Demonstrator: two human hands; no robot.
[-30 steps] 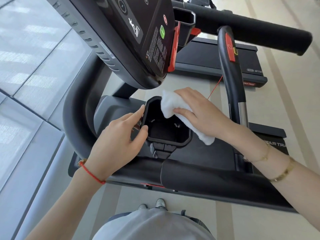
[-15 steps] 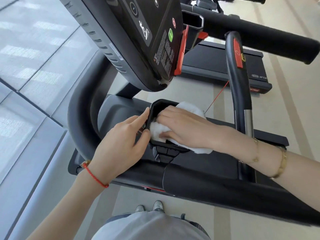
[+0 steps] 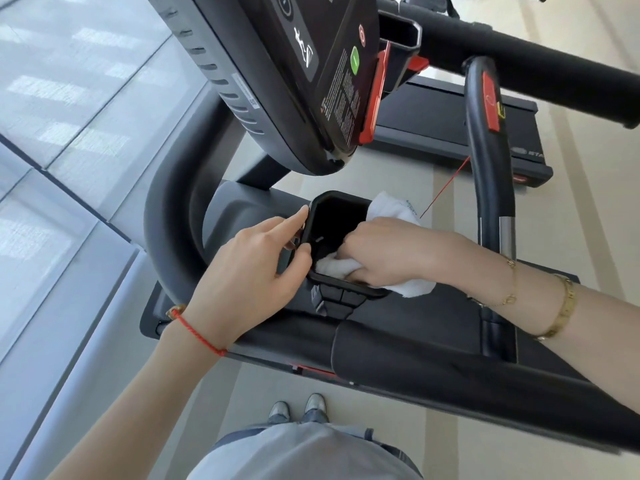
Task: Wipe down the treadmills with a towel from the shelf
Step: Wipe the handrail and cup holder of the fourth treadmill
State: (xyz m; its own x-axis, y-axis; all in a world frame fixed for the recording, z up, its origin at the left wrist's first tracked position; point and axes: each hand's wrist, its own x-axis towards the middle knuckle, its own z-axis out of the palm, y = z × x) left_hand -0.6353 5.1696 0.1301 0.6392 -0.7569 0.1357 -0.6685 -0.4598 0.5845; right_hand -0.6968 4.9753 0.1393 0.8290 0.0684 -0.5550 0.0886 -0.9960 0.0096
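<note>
Below me I see the treadmill [image 3: 398, 362], its dark frame and padded front bar crossing the view, with the tilted console [image 3: 298, 74] hanging above and a second treadmill deck [image 3: 450, 126] farther off on the pale floor. A curved side handle [image 3: 485, 161] with a red tab rises at the right. Under the console sits the black cup holder [image 3: 332, 216], a deep open pocket. My left hand [image 3: 249, 271] pinches its left rim between forefinger and thumb. My right hand [image 3: 391, 251] reaches inside the pocket, fingers curled around the white towel [image 3: 394, 207], which bunches against the pocket's near wall and spills over the right edge behind and below my wrist.
</note>
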